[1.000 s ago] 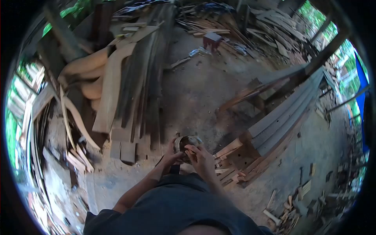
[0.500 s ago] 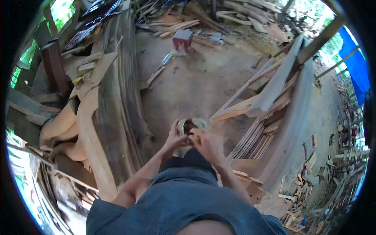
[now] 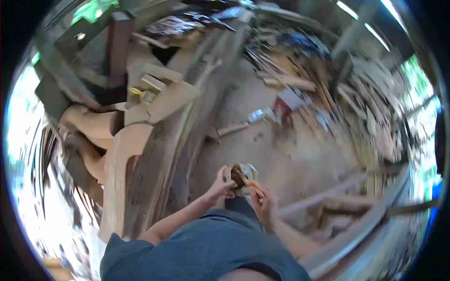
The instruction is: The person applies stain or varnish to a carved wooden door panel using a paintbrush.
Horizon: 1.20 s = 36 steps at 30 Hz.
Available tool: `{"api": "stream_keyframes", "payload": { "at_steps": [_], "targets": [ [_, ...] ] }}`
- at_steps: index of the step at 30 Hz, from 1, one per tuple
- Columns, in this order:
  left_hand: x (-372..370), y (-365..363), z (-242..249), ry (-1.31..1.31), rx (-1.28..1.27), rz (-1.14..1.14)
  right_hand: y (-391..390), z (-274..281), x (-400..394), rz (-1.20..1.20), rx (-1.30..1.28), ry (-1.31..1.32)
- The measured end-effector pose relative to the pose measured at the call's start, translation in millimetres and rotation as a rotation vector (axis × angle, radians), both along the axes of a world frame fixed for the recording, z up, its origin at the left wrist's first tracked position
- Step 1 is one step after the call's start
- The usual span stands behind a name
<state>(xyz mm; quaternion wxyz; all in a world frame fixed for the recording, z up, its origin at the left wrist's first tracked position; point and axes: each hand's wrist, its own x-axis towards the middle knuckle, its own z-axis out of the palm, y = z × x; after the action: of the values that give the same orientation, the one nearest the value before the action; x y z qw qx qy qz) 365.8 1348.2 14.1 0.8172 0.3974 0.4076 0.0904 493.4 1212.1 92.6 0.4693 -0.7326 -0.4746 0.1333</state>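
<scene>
now the tan stick (image 3: 253,185) shows plainer than a moment ago, pinched in the right hand (image 3: 265,206), dipping into the container (image 3: 248,171) the left hand (image 3: 222,187) clasps, apart from the edge of the long planks (image 3: 174,150); work seems centred inside it.

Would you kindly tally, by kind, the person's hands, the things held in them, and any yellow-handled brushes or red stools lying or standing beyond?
Hands: 2, the left hand and right hand
Open container: 1
Slender tan tool: 1
Yellow-handled brush: 1
Red stool: 1
Total: 6
</scene>
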Motion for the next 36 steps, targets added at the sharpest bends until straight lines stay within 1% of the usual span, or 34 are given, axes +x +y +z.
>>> {"api": "stream_keyframes", "payload": {
  "at_steps": [1,2,3,4,5,6,7,8,9,10,11,12,14,15,17,19,21,22,24,26,27,29,31,33,35,36],
  "targets": [
    [20,17,-24,-0.026,0.129,0.04,19,-5,25,0.046,0.105,-0.058],
    [39,35,-26,0.004,0.158,0.046,33,1,47,0.019,-0.057,0.134],
    [57,52,-26,0.035,0.181,0.042,56,8,72,0.077,-0.047,0.138],
    [74,68,24,0.032,0.053,0.083,78,15,99,0.106,-0.069,0.187],
    [86,90,31,0.049,0.047,0.113,96,21,115,0.121,-0.102,0.242],
    [96,104,36,-0.01,0.035,0.158,113,31,128,0.141,-0.121,0.257],
    [108,116,37,-0.079,0.023,0.201,135,42,143,0.159,-0.098,0.164],
    [119,132,33,-0.03,0.127,0.213,156,50,160,0.179,-0.063,0.058],
    [126,143,32,-0.042,0.127,0.23,169,50,174,0.194,-0.063,0.044],
    [130,155,34,-0.049,0.115,0.266,186,49,185,0.224,-0.05,0.227],
    [134,167,35,-0.054,0.104,0.297,203,48,194,0.249,-0.039,0.411],
    [141,179,36,-0.009,0.08,0.308,223,49,203,0.26,-0.04,0.402],
    [158,203,34,-0.014,0.047,0.345,263,46,216,0.329,-0.035,0.237],
    [168,218,32,-0.016,0.017,0.372,281,43,224,0.338,-0.032,0.229],
    [186,251,25,-0.047,-0.003,0.379,318,38,241,0.409,-0.067,0.243],
    [209,286,18,-0.073,-0.026,0.388,354,35,257,0.38,-0.061,0.258],
    [234,331,24,-0.094,-0.017,0.413,396,30,280,0.392,-0.065,0.247],
    [244,349,24,-0.13,-0.021,0.397,413,32,288,0.359,-0.075,0.314],
    [264,385,24,-0.17,-0.004,0.367,452,37,313,0.359,-0.054,0.3],
    [281,419,52,-0.203,-0.062,0.393,475,41,333,0.346,-0.074,0.328],
    [283,430,62,-0.213,-0.104,0.418,485,45,342,0.334,-0.073,0.424],
    [289,458,58,-0.208,-0.071,0.441,522,55,359,0.331,-0.018,0.6],
    [294,479,50,-0.23,0.062,0.444,550,56,366,0.326,-0.009,0.593],
    [297,493,51,-0.224,0.044,0.484,577,52,375,0.341,-0.061,0.673],
    [299,510,51,-0.217,0.041,0.533,607,47,386,0.391,-0.077,0.729],
    [301,515,47,-0.256,0.019,0.579,624,47,392,0.449,-0.095,0.768]
  ]
}}
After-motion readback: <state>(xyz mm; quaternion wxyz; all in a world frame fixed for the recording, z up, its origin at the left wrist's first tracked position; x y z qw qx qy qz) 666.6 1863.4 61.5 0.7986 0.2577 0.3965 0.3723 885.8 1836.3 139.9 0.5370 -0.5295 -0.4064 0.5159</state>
